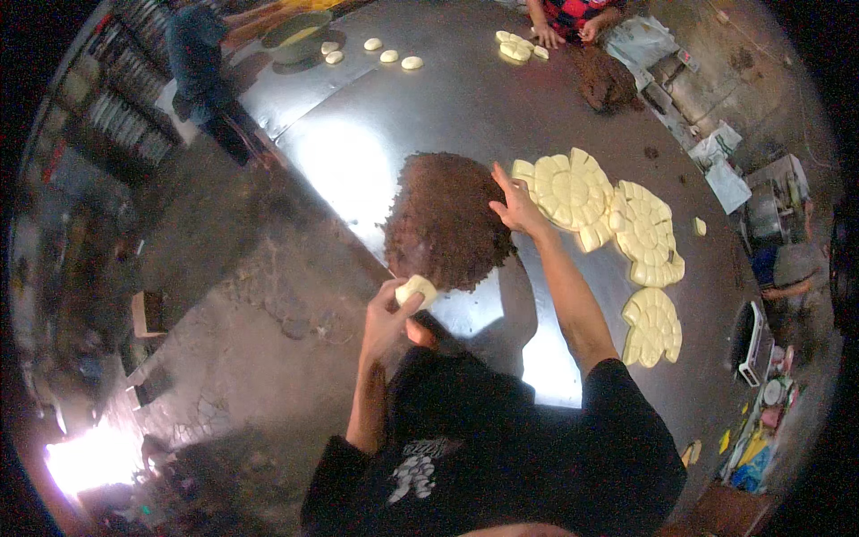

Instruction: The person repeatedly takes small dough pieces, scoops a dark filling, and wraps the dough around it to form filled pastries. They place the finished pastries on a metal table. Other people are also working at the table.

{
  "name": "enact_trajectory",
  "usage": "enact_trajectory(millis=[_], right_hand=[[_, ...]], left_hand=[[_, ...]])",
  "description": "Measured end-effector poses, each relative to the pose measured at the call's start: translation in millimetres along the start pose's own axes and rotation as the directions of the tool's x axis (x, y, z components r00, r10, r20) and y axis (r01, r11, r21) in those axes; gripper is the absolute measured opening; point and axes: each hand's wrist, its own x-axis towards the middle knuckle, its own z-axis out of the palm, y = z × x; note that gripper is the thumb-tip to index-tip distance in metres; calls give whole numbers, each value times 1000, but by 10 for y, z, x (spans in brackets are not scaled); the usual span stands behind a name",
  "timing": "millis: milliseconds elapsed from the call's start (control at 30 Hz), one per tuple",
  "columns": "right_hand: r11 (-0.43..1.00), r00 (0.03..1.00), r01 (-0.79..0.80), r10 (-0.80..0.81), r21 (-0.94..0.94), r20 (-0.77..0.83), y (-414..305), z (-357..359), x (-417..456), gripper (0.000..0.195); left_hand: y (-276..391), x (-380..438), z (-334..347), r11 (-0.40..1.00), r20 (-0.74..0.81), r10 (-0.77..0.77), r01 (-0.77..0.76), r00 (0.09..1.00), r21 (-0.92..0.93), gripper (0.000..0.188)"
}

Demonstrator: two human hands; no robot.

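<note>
My left hand [388, 310] grips a pale piece of dough [416, 293] near the table edge, with the thumb lying across it. Beyond it, a large crumbly mound of dark brown filling [449, 218] sits on the metal-topped table [456, 107]. At the mound's right side is my right hand [520, 205], fingers apart and holding nothing that I can see. Just right of that hand lies a flat cluster of cut dough pieces [570, 191]. A second dough cluster [645, 231] adjoins it, and a third cluster [652, 327] lies closer to me.
Across the table a person in a checked top [570, 17] works beside more dough [515, 47] and a second brown mound [607, 77]. Several dough rounds [389, 56] and a round pan [296, 37] are at the far left, near another person [198, 64]. A scale-like device [753, 344] stands right.
</note>
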Motion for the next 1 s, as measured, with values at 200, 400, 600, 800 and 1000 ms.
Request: enact_trajectory(millis=[200,400,600,800,1000], right_hand=[[994,998,-58,59,92,-9,-35,82,119,86],[909,934,-294,339,295,-114,-99,187,52,62],[-115,827,-157,528,981,194,371,96,-388,44],[553,960,-175,279,814,16,-788,-267,-1107,47],[982,1000,9,-5,188,-23,-1227,-193,-1941,64]], left_hand=[[-242,244,-148,995,-100,73,-79,992,-62,40],[16,481,-27,995,-62,35,-40,997,-92,37],[21,716,241,977,42,27,-17,999,-214,34],[-111,738,807,905,339,-42,180,940,-386,42],[-442,563,1288,836,357,-63,245,932,-491,34]])
